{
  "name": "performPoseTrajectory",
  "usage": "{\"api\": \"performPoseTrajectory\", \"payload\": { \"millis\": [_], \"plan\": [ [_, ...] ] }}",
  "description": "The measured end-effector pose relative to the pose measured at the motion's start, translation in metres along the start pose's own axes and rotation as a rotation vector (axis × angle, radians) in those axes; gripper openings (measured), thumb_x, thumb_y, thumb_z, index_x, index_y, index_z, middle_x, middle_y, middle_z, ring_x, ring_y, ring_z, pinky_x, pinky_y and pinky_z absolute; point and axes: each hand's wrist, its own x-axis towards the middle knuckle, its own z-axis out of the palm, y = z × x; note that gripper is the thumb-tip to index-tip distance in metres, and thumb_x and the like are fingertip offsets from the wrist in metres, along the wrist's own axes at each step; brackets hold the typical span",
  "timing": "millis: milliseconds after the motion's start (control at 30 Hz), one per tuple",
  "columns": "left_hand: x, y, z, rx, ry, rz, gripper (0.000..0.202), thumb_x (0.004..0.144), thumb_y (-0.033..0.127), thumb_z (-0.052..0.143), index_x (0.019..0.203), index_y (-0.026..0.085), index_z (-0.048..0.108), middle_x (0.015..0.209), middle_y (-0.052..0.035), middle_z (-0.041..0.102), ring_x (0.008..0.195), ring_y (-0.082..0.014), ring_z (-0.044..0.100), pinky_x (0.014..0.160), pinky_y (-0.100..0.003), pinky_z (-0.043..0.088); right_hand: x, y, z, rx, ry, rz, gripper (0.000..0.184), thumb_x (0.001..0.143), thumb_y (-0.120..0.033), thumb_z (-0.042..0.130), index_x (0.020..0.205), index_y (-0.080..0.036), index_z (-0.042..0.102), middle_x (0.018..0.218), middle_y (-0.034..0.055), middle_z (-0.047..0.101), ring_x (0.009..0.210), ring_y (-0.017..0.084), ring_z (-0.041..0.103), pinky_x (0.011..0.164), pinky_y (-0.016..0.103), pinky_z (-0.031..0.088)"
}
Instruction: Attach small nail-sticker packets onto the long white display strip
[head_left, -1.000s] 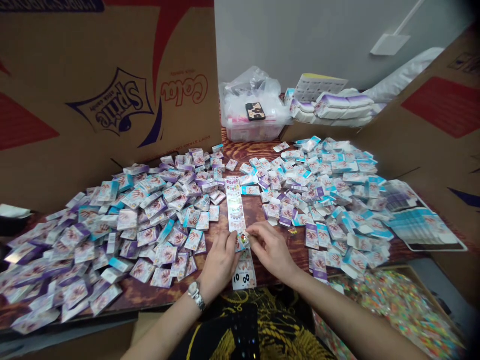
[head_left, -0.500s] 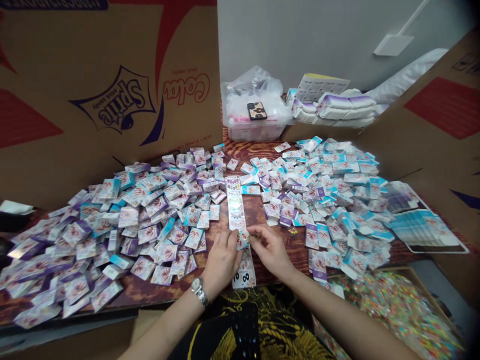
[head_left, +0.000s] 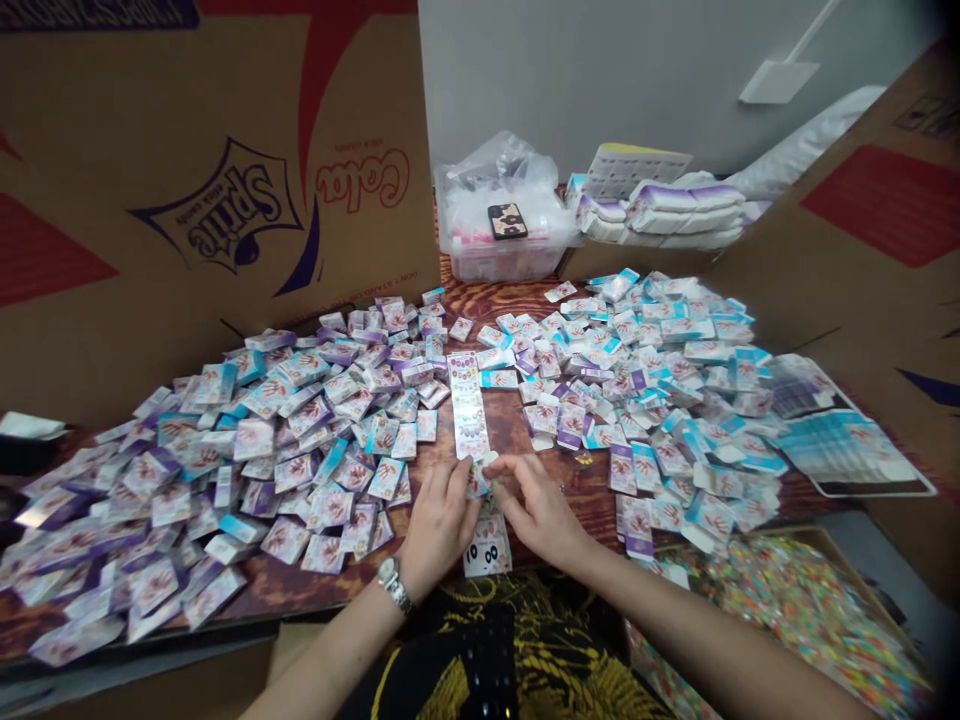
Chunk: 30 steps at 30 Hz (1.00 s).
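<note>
Near the table's front edge, my left hand (head_left: 442, 510) grips a small printed carton (head_left: 477, 484) between thumb and fingers. My right hand (head_left: 536, 508) pinches at the carton's right upper end, its fingertips partly covering it. Under and beyond both hands runs a long printed sticker strip (head_left: 469, 405), lying flat on the dark wood table. Its near end, with black cartoon eyes, shows below my hands. Many like cartons lie heaped to the left (head_left: 315, 410) and to the right (head_left: 667, 370) of the strip.
Large cardboard boxes stand at the left (head_left: 225, 150) and right (head_left: 885, 250). At the back is a clear plastic tub (head_left: 499, 262) with a phone (head_left: 508, 221) on top. A box of wrapped candies (head_left: 795, 610) sits at lower right, below a tray of flat cartons (head_left: 847, 445).
My right fingers have curled in closer over the carton's upper end. My left hand still holds it in nearly the same place. The view has shifted slightly.
</note>
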Motion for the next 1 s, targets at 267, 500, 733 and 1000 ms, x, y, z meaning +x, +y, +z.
{"api": "performPoseTrajectory", "payload": {
  "millis": [267, 500, 733, 1000],
  "plan": [
    [0.004, 0.003, -0.003, -0.05, 0.008, -0.002, 0.046, 0.083, 0.012, 0.049, 0.127, 0.01, 0.037, 0.113, -0.0151, 0.05, 0.107, -0.0243, 0.048, 0.092, -0.038, 0.045, 0.004, 0.002, 0.0, 0.073, 0.08, 0.109, 0.015, 0.09, -0.027, 0.048, 0.103, -0.021, 0.051, 0.099, 0.0055, 0.059, 0.094, 0.019, 0.057, 0.083, 0.034, 0.047],
    [0.003, 0.006, 0.0, 0.062, -0.005, 0.051, 0.048, 0.084, 0.011, 0.045, 0.131, 0.011, 0.035, 0.11, -0.0148, 0.05, 0.099, -0.0254, 0.049, 0.085, -0.04, 0.047, 0.013, -0.006, -0.007, -0.138, 0.024, 0.073, 0.013, 0.084, -0.018, 0.052, 0.096, -0.02, 0.054, 0.085, 0.0034, 0.063, 0.087, 0.02, 0.057, 0.077, 0.036, 0.045],
    [0.0, 0.007, 0.001, 0.001, -0.046, 0.023, 0.052, 0.086, 0.013, 0.045, 0.135, 0.014, 0.031, 0.111, -0.0146, 0.049, 0.101, -0.0243, 0.049, 0.087, -0.04, 0.047, 0.013, 0.003, -0.003, -0.065, 0.01, 0.058, 0.017, 0.086, -0.02, 0.048, 0.103, -0.02, 0.05, 0.087, 0.0048, 0.06, 0.085, 0.02, 0.058, 0.073, 0.034, 0.047],
    [0.004, 0.006, -0.009, -0.148, -0.042, -0.074, 0.049, 0.084, 0.013, 0.049, 0.131, 0.017, 0.037, 0.112, -0.0121, 0.049, 0.105, -0.0216, 0.05, 0.091, -0.038, 0.046, 0.014, -0.003, -0.021, -0.09, -0.101, -0.164, 0.019, 0.088, -0.018, 0.048, 0.106, -0.021, 0.051, 0.104, 0.0071, 0.058, 0.102, 0.021, 0.052, 0.087, 0.037, 0.044]
  ]
}}
